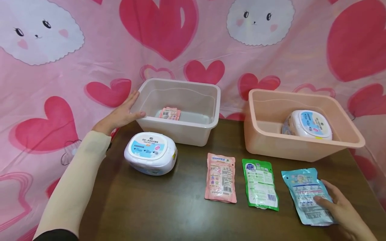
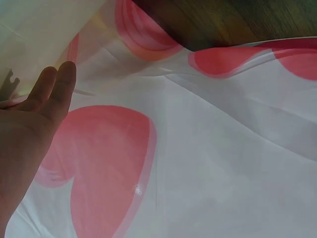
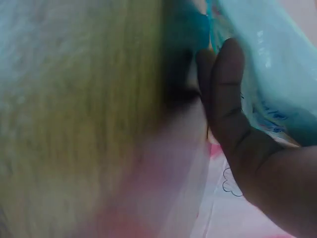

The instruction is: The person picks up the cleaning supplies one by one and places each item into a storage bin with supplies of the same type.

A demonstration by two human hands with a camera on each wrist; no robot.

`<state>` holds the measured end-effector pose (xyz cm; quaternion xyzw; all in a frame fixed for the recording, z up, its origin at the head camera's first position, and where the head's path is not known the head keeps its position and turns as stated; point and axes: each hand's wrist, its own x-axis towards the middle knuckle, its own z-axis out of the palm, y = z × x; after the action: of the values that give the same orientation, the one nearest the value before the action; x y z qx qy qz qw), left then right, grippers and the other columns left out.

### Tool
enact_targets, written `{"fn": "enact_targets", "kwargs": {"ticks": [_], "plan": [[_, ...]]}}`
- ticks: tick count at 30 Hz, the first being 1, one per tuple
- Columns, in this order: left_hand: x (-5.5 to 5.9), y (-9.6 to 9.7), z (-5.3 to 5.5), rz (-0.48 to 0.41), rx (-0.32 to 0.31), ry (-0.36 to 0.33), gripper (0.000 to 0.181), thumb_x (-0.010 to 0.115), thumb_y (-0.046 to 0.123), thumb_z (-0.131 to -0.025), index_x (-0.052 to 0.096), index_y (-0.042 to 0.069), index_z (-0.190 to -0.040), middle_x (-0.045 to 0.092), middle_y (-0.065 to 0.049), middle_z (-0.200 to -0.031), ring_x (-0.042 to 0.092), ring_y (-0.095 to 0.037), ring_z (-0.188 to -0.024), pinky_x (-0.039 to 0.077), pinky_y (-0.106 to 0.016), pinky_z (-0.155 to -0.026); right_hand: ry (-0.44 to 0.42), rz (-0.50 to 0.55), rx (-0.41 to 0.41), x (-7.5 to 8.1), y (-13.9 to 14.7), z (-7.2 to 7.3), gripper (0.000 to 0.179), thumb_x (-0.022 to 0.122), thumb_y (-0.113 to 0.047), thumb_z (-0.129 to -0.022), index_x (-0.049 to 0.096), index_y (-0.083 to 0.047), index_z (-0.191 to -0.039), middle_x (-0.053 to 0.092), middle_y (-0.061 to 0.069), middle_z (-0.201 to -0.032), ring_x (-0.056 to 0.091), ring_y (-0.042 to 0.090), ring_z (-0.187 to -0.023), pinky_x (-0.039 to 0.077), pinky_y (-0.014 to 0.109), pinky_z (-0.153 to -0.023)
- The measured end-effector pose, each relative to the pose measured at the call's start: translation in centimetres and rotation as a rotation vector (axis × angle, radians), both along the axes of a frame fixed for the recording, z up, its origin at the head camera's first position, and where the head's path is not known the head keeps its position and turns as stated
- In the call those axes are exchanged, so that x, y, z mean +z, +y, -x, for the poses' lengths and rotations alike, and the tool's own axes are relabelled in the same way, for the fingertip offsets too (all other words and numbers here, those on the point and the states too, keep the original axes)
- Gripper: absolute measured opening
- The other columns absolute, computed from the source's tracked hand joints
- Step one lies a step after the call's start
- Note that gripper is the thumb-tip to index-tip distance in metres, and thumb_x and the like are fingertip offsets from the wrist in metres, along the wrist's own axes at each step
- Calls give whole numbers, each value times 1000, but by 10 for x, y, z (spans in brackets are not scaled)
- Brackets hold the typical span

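Note:
At the right of the head view my right hand (image 1: 342, 207) grips a light blue pouch (image 1: 307, 197) by its right edge, thumb on top. In the right wrist view the fingers (image 3: 228, 84) lie against the pouch (image 3: 267, 54). My left hand (image 1: 122, 112) rests at the left end of a grey-beige plastic bin (image 1: 178, 129), its fingers extended along the side. A pink packet (image 1: 170, 113) lies inside that bin. Below the left hand stands a white lidded tub (image 1: 150, 154). The left wrist view shows the left hand's fingers (image 2: 59, 94) straight.
A pink pouch (image 1: 221, 177) and a green pouch (image 1: 260, 184) lie flat on the dark wooden table (image 1: 169, 207). Behind them, a peach plastic bin (image 1: 289, 145) holds another white tub (image 1: 312, 124). A pink heart-patterned cloth (image 1: 211, 40) hangs behind the table.

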<state>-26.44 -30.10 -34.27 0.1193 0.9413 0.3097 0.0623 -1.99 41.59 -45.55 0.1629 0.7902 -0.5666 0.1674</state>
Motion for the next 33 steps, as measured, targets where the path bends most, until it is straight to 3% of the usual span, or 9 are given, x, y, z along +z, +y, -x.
{"fn": "enact_targets", "kwargs": {"ticks": [1,4,8,11,14,17,25,29,33], "plan": [[1,1,1,5,-1,0,106,70,55,-88,-1,33,-163,-6,0,-169,0,-33,-153,23,-75,-107,10,-24,22,1,0,0,83,52,-15,-107,-8,-38,-159,44,32,-133,67,16,-77,58,35,-64],[2,3,2,12,-5,-1,107,70,57,-88,-1,33,-163,-6,0,-170,0,-33,-153,22,-75,-107,27,-104,65,2,-3,-1,83,51,-20,-108,-12,-16,-161,37,18,-141,64,13,-78,56,33,-64],[3,5,3,14,-9,-1,108,69,60,-87,-1,32,-163,-5,-1,-170,1,-33,-153,22,-75,-107,13,-166,63,3,-8,-2,78,51,-30,-108,-4,-19,-162,48,9,-135,63,14,-88,54,28,-67],[2,4,3,15,-9,-2,107,69,60,-87,-1,32,-163,-5,-1,-170,1,-33,-153,21,-76,-107,7,-156,58,5,-13,-2,79,51,-36,-107,-4,-19,-162,38,23,-149,57,12,-98,51,23,-71],[3,4,2,16,-10,-3,107,69,59,-87,-2,31,-163,-5,-1,-170,1,-34,-153,21,-76,-107,18,-129,48,8,-18,-4,78,52,-34,-107,-3,-23,-162,57,0,-136,59,12,-97,52,22,-70],[3,3,2,16,-11,0,107,69,57,-88,-2,30,-163,-5,-1,-170,1,-34,-153,21,-75,-108,49,-67,24,13,-25,-6,76,54,-24,-107,3,-29,-163,60,-26,-100,68,17,-78,57,32,-65],[4,2,0,16,-3,-6,107,69,56,-88,-2,30,-163,-6,-1,-170,1,-34,-153,20,-76,-108,138,257,42,25,-46,-6,72,50,-5,-107,18,-38,-162,71,-12,-108,72,22,-84,60,37,-67],[2,1,-2,13,9,-11,110,70,61,-86,-4,33,-163,-7,1,-169,1,-35,-153,22,-76,-107,163,211,83,31,-56,-4,72,50,-4,-106,20,-39,-161,69,-16,-110,72,25,-80,60,36,-65],[1,1,-3,12,13,-13,110,70,62,-85,-4,34,-162,-7,2,-169,1,-35,-153,22,-76,-107,193,153,109,37,-68,-1,72,52,-3,-105,22,-39,-161,74,-3,-102,72,27,-75,59,35,-63]]}}
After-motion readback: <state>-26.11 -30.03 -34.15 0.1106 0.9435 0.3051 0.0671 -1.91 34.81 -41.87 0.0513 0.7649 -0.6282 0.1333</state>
